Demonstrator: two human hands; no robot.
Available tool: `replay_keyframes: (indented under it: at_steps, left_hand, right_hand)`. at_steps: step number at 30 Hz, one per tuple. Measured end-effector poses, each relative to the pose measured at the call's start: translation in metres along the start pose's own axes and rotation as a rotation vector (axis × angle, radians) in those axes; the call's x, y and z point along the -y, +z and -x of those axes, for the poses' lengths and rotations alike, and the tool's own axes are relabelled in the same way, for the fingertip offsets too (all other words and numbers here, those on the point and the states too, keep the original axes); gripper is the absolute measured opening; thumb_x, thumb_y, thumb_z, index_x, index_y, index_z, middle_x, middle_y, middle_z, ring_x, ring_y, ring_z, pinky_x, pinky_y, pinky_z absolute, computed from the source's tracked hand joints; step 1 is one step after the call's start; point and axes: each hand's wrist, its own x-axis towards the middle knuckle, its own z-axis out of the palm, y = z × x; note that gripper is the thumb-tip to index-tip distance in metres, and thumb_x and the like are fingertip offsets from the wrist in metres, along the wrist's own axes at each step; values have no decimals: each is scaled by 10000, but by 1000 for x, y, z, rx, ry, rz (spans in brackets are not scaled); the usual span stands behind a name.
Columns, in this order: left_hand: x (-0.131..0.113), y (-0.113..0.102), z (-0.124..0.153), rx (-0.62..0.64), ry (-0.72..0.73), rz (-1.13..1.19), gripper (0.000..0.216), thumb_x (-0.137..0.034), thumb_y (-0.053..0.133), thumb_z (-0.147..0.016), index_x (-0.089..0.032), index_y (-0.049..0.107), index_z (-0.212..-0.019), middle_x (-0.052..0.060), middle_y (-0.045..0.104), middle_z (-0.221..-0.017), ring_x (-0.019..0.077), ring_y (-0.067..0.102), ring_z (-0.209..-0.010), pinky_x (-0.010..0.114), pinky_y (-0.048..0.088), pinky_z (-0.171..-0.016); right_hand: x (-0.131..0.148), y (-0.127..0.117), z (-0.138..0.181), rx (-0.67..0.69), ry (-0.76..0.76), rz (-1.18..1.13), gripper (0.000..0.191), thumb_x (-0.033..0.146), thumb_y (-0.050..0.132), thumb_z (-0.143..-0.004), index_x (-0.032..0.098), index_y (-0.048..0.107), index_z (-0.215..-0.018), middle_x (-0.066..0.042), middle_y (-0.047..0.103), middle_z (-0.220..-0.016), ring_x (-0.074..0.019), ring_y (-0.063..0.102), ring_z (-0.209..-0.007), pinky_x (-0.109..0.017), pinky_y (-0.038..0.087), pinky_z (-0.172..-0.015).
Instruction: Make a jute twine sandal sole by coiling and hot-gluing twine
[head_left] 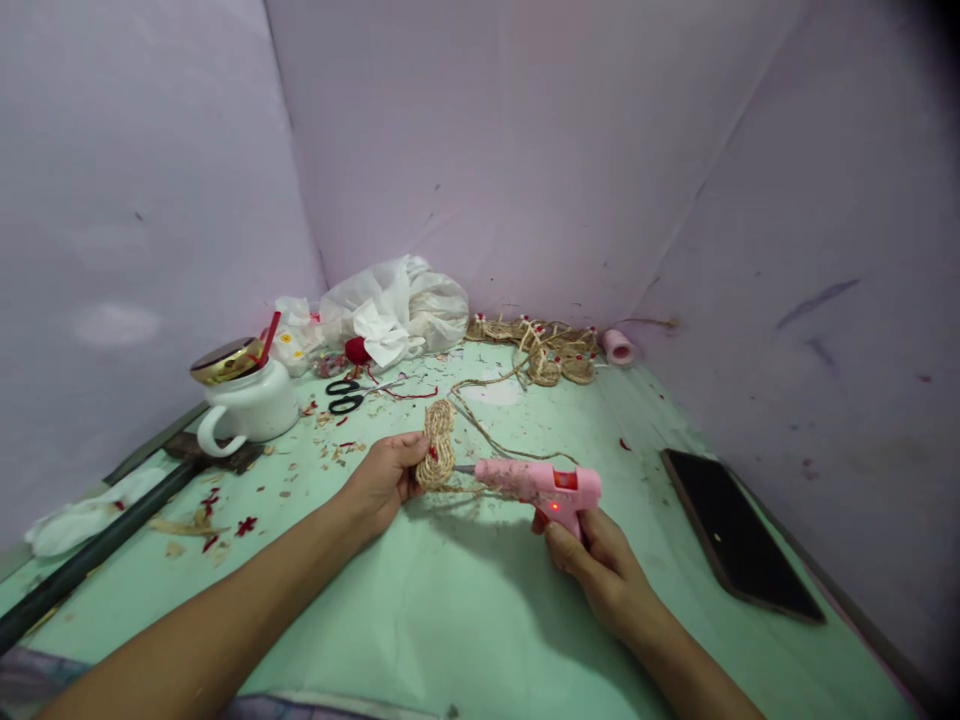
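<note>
My left hand (pixel 386 480) grips a small sole-shaped piece of coiled straw rope (pixel 439 440) by its left edge, holding it upright above the table. A red spot shows near its lower part. In my right hand (pixel 596 565) is a pink hot glue gun (pixel 536 485), its handle wrapped by my fingers and a small red light lit on its side. The metal nozzle points left and meets or nearly meets the right edge of the coil. From the coil a loose straw rope (pixel 480 425) trails back over the table.
Black-handled scissors (pixel 349 396), a white mug (pixel 255 405) with a gold lid and a hammer (pixel 112 530) lie left. Behind are a white plastic bag (pixel 397 300), several small woven slippers (pixel 547 365) and a pink roll (pixel 619 347). A dark phone (pixel 739 530) rests right.
</note>
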Motion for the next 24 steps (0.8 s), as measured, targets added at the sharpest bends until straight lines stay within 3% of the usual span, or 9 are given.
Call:
replay_keyframes:
  at_steps: [5, 10, 16, 20, 22, 24]
  left_hand:
    - [0, 0, 0, -5, 36, -82, 71, -181, 599, -723, -119, 614, -693, 22, 606, -601, 104, 547, -506, 208, 479, -513]
    - [5, -5, -3, -61, 117, -304, 146, -252, 668, -655, -111, 636, -632, 12, 577, -508, 82, 432, -388, 177, 309, -383]
    - [-8, -9, 1, -159, 276, -584, 196, -266, 683, -613, -171, 593, -467, -30, 470, -397, 113, 397, -418, 208, 213, -447]
    - [-22, -12, 11, -480, 495, -1214, 254, -399, 636, -673, -195, 637, -521, 72, 623, -622, 221, 532, -612, 244, 210, -514]
    - [-25, -13, 14, -501, 575, -1336, 244, -402, 563, -742, -206, 686, -665, 101, 671, -793, 268, 568, -749, 262, 257, -552]
    - [-22, -13, 16, -420, 710, -1264, 201, -361, 558, -756, -225, 701, -796, 83, 681, -875, 268, 576, -827, 273, 322, -611]
  right_hand:
    - [-1, 0, -1, -15, 2, -39, 332, 499, 517, -813, 171, 554, -783, 22, 439, -612, -120, 376, -534, -241, 302, -471]
    - [8, 0, -6, -38, 61, -139, 402, 568, 529, -775, 166, 540, -774, 36, 430, -541, -102, 344, -469, -232, 274, -440]
    - [17, 1, -9, -76, 33, -234, 393, 557, 615, -708, 171, 580, -770, 32, 449, -553, -102, 355, -488, -226, 290, -453]
    - [18, 0, -10, -106, 9, -305, 387, 518, 668, -683, 177, 655, -865, -27, 562, -682, -141, 447, -589, -251, 349, -523]
    - [15, 0, -10, -121, 26, -360, 394, 518, 687, -668, 188, 664, -881, -48, 607, -744, -156, 478, -627, -267, 375, -563]
    - [11, 0, -10, -124, 35, -414, 396, 521, 694, -663, 193, 665, -882, -57, 625, -766, -171, 500, -662, -281, 392, -597]
